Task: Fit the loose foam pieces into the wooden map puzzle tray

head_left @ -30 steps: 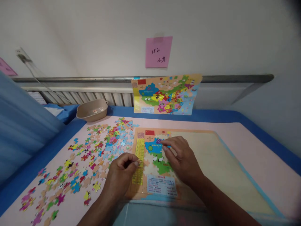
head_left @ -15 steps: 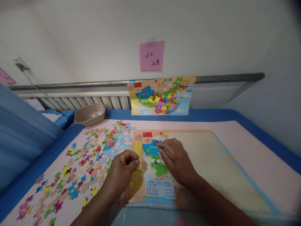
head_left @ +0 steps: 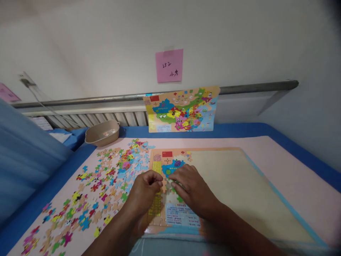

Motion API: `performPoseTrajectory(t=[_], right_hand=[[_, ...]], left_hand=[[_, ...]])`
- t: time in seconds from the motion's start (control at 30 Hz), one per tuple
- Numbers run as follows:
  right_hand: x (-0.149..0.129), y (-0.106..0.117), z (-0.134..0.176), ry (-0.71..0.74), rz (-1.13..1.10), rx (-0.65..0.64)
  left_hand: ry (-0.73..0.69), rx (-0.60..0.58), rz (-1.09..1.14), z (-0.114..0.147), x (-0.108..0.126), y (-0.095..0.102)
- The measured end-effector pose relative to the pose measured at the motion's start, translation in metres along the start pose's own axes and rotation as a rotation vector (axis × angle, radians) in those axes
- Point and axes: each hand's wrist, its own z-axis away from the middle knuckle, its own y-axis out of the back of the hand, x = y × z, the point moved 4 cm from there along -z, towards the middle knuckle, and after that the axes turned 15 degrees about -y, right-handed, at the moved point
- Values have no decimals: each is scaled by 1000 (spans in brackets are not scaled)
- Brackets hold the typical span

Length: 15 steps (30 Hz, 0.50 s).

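A jigsaw board (head_left: 226,188) lies in front of me, its left part filled with joined puzzle pieces of a map. My left hand (head_left: 146,192) is closed in a pinch over the yellow strip (head_left: 157,170); its fingertips hide whatever they might hold. My right hand (head_left: 193,188) hovers above the blue and green map area, thumb and fingers pressed close together, and anything between them is too small to make out. The blue section with grapes (head_left: 177,163) shows just beyond the right fingers. A printed text block (head_left: 178,215) sits below the hands.
Many loose puzzle pieces (head_left: 84,220) are spread over the pink surface at left. A beige basin (head_left: 102,133) holds a few pieces at the back. A printed map sheet (head_left: 183,110) hangs from the rail (head_left: 255,87). A blue curtain (head_left: 21,160) borders the left.
My right hand has shifted left and slightly down, covering more of the green section. My left hand has moved a little right, so the two hands' fingertips are closer together.
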Motion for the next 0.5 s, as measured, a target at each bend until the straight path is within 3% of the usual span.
performPoseTrajectory(t=[0.27, 0.5], right_hand=[[17, 19, -8, -88, -21, 124], [2, 6, -2, -8, 23, 31]], left_hand=[[-35, 17, -34, -4, -2, 4], [-14, 18, 22, -1, -1, -2]])
